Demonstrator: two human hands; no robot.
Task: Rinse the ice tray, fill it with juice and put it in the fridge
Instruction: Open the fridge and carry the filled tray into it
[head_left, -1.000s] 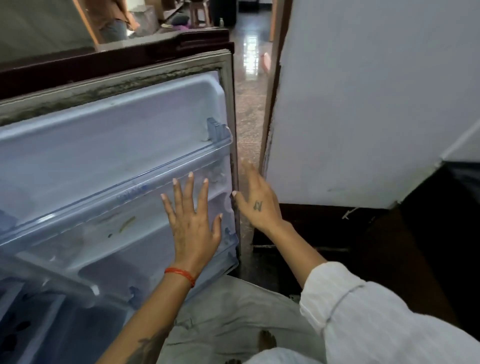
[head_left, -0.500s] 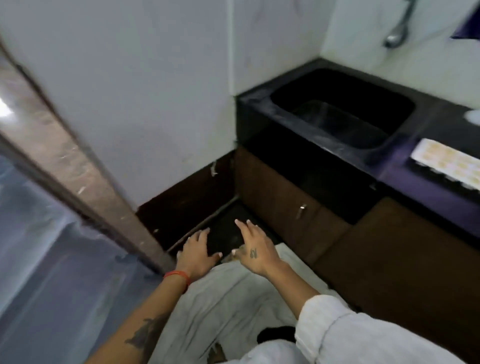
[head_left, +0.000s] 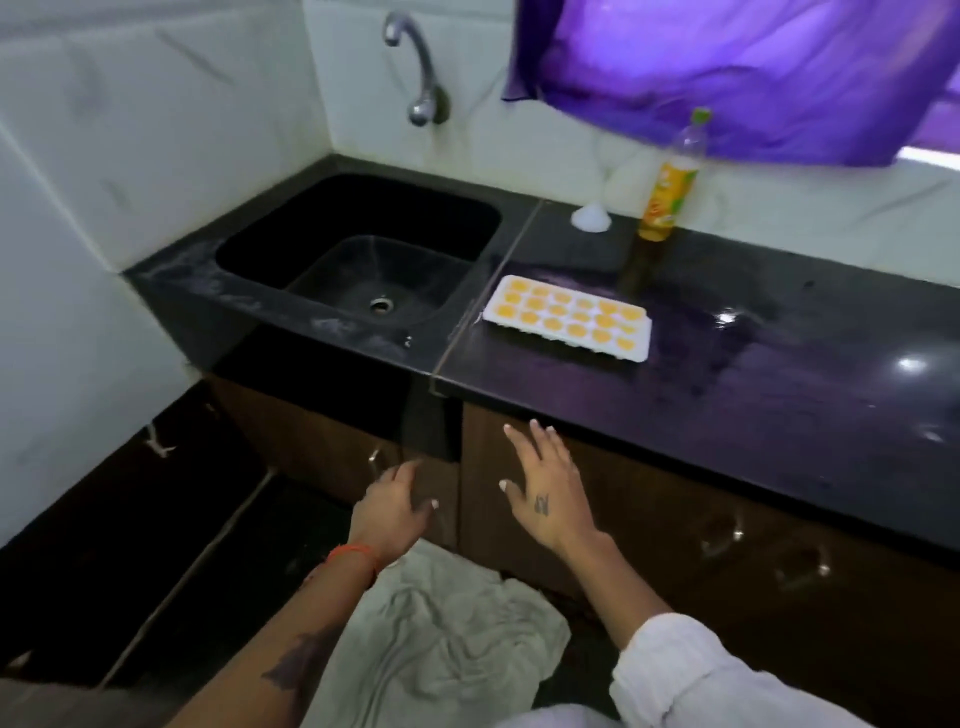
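Left hand (head_left: 392, 512): near, low in front of the cabinet doors, fingers loose and spread, holding nothing; orange thread at the wrist.
Right hand (head_left: 550, 493): just right of the left, a little higher, fingers straight and fanned, empty; below the counter edge, touching nothing.
Counter (head_left: 779, 395): black, glossy, right of the sink.
Ice tray (head_left: 569, 317): white, flat on the counter just right of the sink (head_left: 363, 260), cells already showing orange juice; well apart from both hands.
Juice bottle (head_left: 670, 182): upright, farther back, beyond the tray, near the wall.
Tap (head_left: 415, 67): far, above the sink, no water seen running.
Step in hand: rinsing and filling look done; now reaching back for the tray to carry it to the fridge.
Next move: both hands up over the counter edge, one at each short end, lifted level and carried slowly, since full cells would likely spill on any tilt.
Change from earlier: a second ago both hands flat by the open fridge door; half a second ago mid-turn, tray only at the right edge; now squarely facing counter, fridge out of view.
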